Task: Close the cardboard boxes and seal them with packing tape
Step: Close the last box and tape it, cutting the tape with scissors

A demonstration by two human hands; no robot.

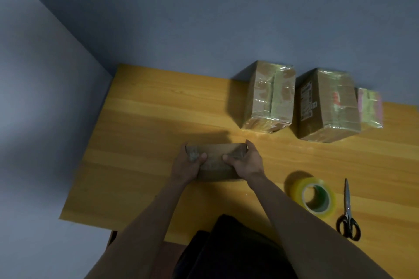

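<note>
Hands meet on a small cardboard box (215, 163) lying flat on the wooden table (145, 120), near its front edge and roughly in the middle of the head view. The left hand (186, 166) wraps the box's left end, thumb laid across the top and fingers curled over the far side. The right hand (246, 163) mirrors it on the right end, thumb pressed onto the top face, fingers hooked round the far corner. Both hands grip the box firmly, with both thumbs pointing inward toward each other along the top. The box's top looks closed, with a dull patch between the thumbs; whether that patch is tape cannot be told in the dim light.

Toward the back right of the table stand 3 more boxes against the blue wall. The taped box on the left (269, 97) is wrapped in shiny clear tape. Just beside it sits the printed box (326, 106), with dark lettering on its left face and tape over its top. A smaller box (370, 108) peeks out from behind that one, touching or nearly so.

To the right of the hands, a roll of yellowish packing tape (314, 197) lies flat on the table. Black-handled scissors (347, 210) lie just right of the roll, blades closed and pointing away from the person.
</note>
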